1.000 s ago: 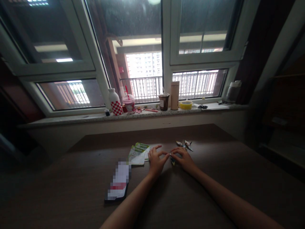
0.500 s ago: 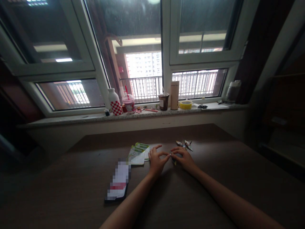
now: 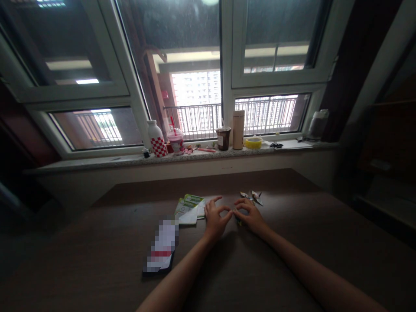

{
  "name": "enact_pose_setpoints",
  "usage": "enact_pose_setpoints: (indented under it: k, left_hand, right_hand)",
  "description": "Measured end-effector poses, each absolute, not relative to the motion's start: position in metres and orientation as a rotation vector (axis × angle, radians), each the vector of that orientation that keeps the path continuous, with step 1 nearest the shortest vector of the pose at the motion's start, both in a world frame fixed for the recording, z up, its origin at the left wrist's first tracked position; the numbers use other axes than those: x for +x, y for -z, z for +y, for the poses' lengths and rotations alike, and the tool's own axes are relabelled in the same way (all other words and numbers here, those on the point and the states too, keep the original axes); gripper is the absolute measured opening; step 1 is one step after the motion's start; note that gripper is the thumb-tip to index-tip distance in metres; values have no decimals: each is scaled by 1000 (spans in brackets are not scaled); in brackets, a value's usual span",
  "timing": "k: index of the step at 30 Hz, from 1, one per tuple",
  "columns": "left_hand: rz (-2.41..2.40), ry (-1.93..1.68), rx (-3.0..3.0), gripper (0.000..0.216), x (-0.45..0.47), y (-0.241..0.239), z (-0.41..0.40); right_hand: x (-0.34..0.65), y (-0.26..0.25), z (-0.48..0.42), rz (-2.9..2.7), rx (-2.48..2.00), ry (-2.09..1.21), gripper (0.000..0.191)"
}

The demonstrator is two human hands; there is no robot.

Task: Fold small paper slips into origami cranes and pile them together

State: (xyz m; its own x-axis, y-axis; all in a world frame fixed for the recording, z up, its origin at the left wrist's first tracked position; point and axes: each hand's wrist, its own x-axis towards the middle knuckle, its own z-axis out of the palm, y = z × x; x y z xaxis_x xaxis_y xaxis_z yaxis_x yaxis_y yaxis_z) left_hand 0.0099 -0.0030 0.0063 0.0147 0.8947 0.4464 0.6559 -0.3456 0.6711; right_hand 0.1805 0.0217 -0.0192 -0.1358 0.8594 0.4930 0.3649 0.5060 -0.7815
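Note:
My left hand (image 3: 215, 219) and my right hand (image 3: 249, 216) meet fingertip to fingertip over a small folded piece of patterned paper (image 3: 237, 221) on the dark wooden table (image 3: 260, 268). Both hands pinch this paper between thumb and forefinger; most of it is hidden under the fingers. Two small folded paper figures (image 3: 252, 196) lie just beyond my right hand. A stack of green and white paper sheets (image 3: 189, 208) lies just left of my left hand.
A phone (image 3: 160, 249) lies on the table to the left of my left forearm. On the windowsill (image 3: 97, 161) stand a red-checked bottle (image 3: 157, 138), a pink drink cup (image 3: 176, 141), a dark cup (image 3: 223, 138), a tall tumbler (image 3: 238, 129), a yellow tape roll (image 3: 253, 142) and scissors (image 3: 276, 145).
Both hands have stayed in place over the small paper; only the fingers have shifted slightly, drawing a little closer together.

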Motion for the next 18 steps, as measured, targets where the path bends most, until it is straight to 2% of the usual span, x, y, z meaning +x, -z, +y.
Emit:
enact_pose_setpoints:
  k: [18]
  left_hand:
    - [1634, -1279, 2019, 3, 7, -5, -1]
  right_hand:
    - [183, 24, 26, -1687, -1113, -599, 35]
